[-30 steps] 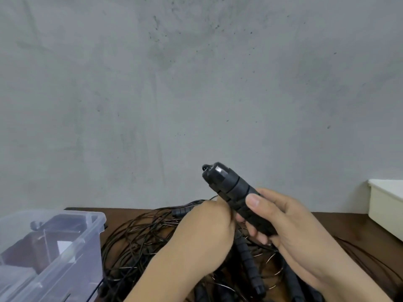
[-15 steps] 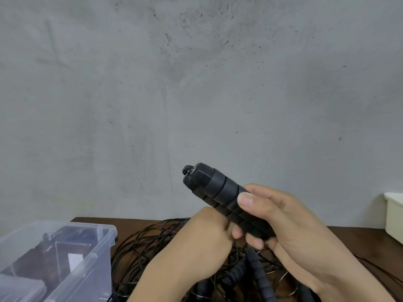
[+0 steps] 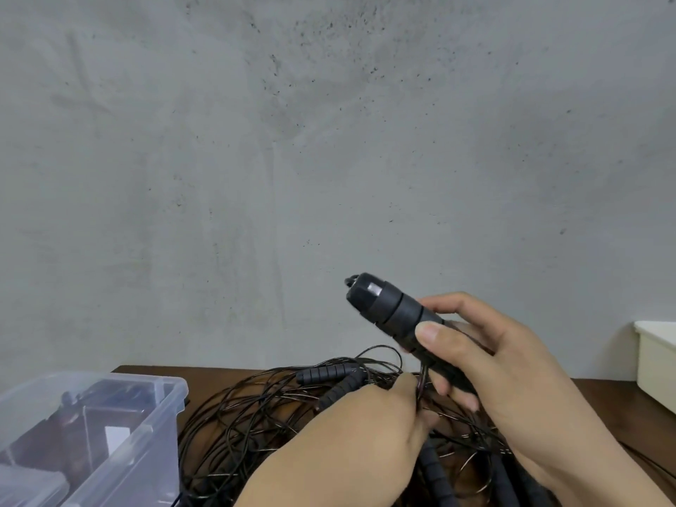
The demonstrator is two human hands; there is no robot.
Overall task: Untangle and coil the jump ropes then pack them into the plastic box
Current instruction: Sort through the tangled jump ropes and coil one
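My right hand (image 3: 490, 364) grips a black ribbed jump rope handle (image 3: 387, 311), held raised with its capped end pointing up and to the left. Just below it, my left hand (image 3: 365, 429) pinches thin black cords next to the handle's lower end. Under both hands a tangled pile of black jump ropes (image 3: 256, 411) lies on the brown table (image 3: 614, 404), with other ribbed handles (image 3: 323, 375) among the cords. The clear plastic box (image 3: 120, 433) stands at the left, with dark items inside.
A white container (image 3: 658, 360) sits at the table's right edge. A grey concrete wall (image 3: 329, 140) rises directly behind the table. Loose cord loops reach almost to the plastic box's side.
The raised handle has shifted slightly right in my right hand. My left hand has dropped lower and now pinches the cords under the handle. The camera view has moved a little.
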